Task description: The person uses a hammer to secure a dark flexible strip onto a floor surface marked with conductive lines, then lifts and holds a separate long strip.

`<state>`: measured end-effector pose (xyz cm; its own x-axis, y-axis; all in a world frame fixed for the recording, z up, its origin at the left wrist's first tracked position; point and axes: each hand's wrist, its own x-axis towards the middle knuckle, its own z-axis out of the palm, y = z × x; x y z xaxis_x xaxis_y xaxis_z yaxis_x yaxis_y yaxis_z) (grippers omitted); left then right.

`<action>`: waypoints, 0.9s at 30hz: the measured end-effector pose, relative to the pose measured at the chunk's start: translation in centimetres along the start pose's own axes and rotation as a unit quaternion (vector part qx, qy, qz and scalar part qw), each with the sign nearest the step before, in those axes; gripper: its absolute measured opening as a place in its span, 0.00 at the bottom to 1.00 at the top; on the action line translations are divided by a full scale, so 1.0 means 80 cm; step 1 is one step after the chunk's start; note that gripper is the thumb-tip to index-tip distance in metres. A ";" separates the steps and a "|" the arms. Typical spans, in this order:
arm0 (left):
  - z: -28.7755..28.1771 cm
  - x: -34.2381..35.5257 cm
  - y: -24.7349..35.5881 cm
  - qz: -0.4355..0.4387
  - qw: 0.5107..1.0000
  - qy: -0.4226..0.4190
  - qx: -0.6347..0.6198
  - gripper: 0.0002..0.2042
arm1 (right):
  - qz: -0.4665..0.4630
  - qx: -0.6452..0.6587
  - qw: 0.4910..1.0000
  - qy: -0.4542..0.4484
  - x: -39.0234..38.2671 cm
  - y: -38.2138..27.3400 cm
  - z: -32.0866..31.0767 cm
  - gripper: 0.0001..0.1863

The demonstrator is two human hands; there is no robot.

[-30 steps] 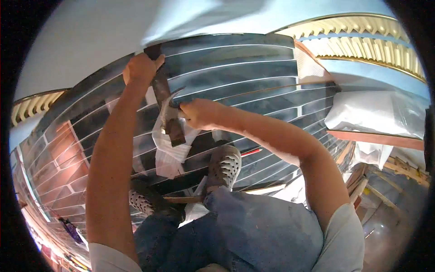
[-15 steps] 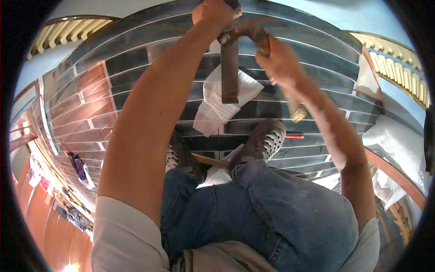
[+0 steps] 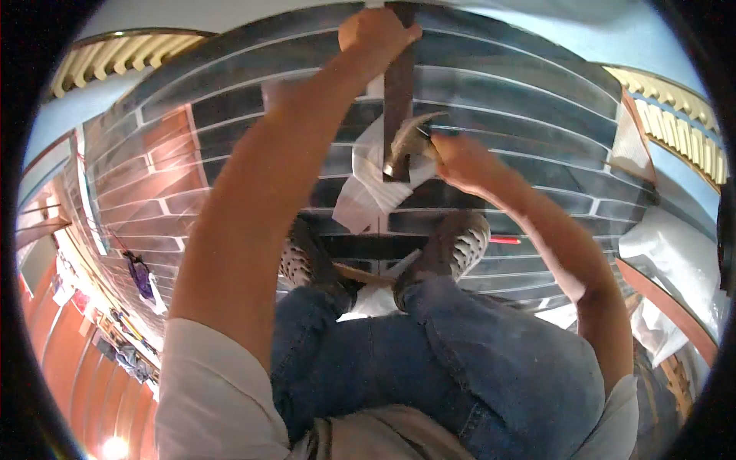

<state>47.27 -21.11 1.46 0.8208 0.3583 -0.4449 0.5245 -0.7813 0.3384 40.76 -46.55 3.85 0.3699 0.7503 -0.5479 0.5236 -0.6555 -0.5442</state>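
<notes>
My left hand point(image 3: 374, 32) is closed around the upper part of a long dark flat bar point(image 3: 397, 100) that points down toward my feet. In my right hand point(image 3: 466, 162) is a claw hammer, gripped near its head point(image 3: 409, 142). The hammer's striking face overlaps the lower end of the bar; whether they touch I cannot tell. Beneath the bar lies a crumpled white sheet point(image 3: 366, 180), paper or cloth. Most of the hammer's handle is hidden behind my right hand and forearm.
Dark glossy panelling point(image 3: 506, 119) with pale lines spreads under everything. My shoes point(image 3: 465, 247) stand near the sheet, with a red pencil point(image 3: 504, 241) at the right one. A white plastic bag point(image 3: 667, 245) is at the right; a purple item point(image 3: 139, 274) lies left.
The hammer has come down from the bar's upper part to its lower end, with my right hand turning and lowering. My left hand still holds the bar, slightly shifted right in view.
</notes>
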 end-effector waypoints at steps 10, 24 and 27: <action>-0.028 -0.046 -0.051 0.034 0.994 0.101 0.013 0.17 | -0.031 0.012 0.999 -0.012 -0.004 -0.012 0.006 0.16; -0.014 -0.040 -0.191 0.230 0.910 0.316 0.139 0.27 | -0.038 0.006 0.999 -0.032 -0.009 -0.004 -0.002 0.14; -0.004 -0.035 -0.164 0.251 0.915 0.293 0.122 0.29 | 0.017 0.010 0.997 -0.076 -0.003 -0.024 -0.011 0.13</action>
<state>38.19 -11.71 -1.44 0.9624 0.0803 0.2596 0.0417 -0.9877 0.1508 40.35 -45.39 5.62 0.2652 0.7070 -0.6556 0.4961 -0.6831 -0.5360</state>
